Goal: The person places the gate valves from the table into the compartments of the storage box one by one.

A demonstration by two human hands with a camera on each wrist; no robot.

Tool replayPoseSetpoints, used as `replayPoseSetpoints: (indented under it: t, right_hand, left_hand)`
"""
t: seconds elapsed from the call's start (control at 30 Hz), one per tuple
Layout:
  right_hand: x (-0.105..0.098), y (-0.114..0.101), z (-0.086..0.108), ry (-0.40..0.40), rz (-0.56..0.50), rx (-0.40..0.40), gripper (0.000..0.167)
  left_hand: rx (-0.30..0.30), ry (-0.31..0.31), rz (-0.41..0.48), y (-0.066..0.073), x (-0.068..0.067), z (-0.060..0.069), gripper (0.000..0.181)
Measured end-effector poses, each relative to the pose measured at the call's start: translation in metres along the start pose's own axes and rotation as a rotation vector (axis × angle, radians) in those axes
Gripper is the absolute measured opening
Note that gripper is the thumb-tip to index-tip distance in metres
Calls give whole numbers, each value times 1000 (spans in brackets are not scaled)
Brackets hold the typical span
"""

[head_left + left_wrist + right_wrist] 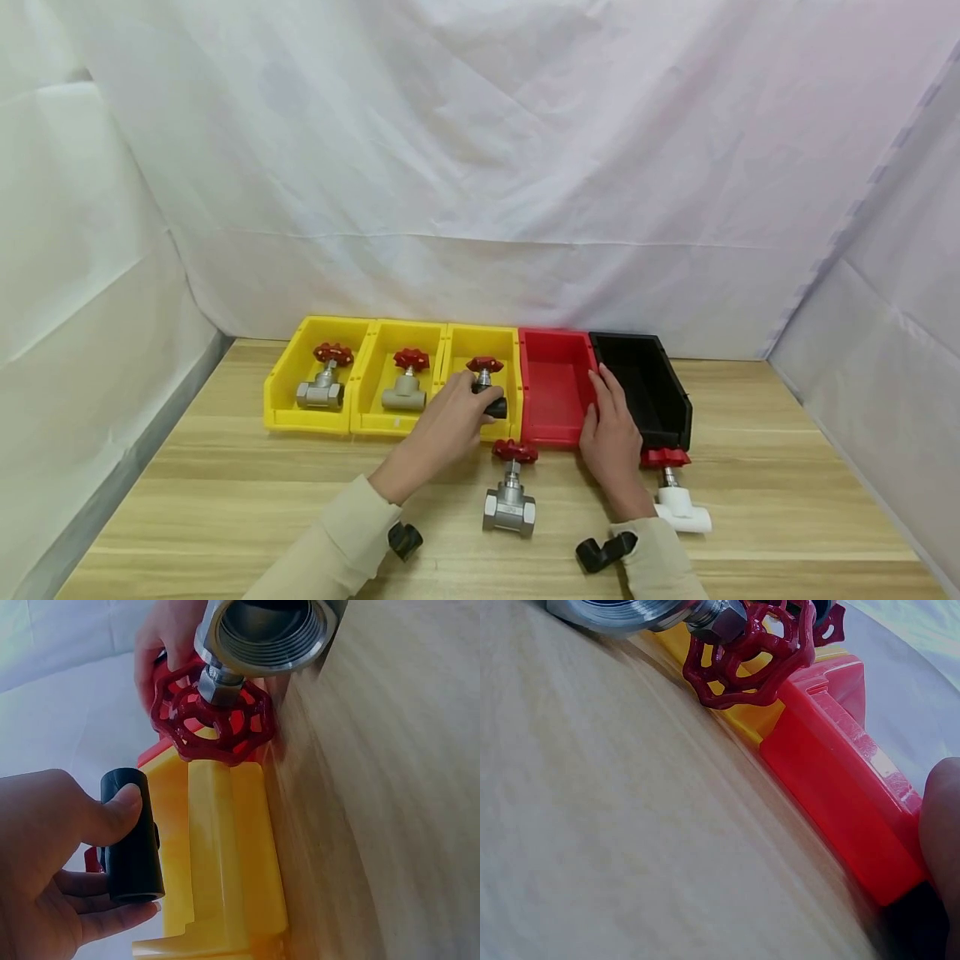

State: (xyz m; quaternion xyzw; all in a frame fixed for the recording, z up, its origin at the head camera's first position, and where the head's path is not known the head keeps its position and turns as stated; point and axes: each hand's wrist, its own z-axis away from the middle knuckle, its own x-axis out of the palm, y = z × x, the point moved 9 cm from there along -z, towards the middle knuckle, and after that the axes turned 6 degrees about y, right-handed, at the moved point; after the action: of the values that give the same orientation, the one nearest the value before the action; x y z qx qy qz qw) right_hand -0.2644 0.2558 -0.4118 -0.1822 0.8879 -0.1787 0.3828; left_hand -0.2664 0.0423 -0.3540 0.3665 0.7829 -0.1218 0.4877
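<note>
1. the left hand (448, 412) pinches the black valve (497, 408) by its body, with thumb and fingers.
2. this valve is at the right yellow bin (513, 371); i cannot tell if it touches the bottom.
3. the right hand (611, 435) has its fingers nearly straight, and they rest at the edge between the red bin (551, 383) and the black bin (641, 375).
4. one steel valve (510, 508) stands on the worktop (285, 517), just in front of the right yellow bin.
</note>
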Motion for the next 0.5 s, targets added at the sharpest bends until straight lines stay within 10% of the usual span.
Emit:
replayPoseSetpoints:
  t: [0.5]
  right_hand:
    - [0,0,0,-3,2,4,59]
  left_hand:
    - [-45,-70,-86,-9,23,-12,35]
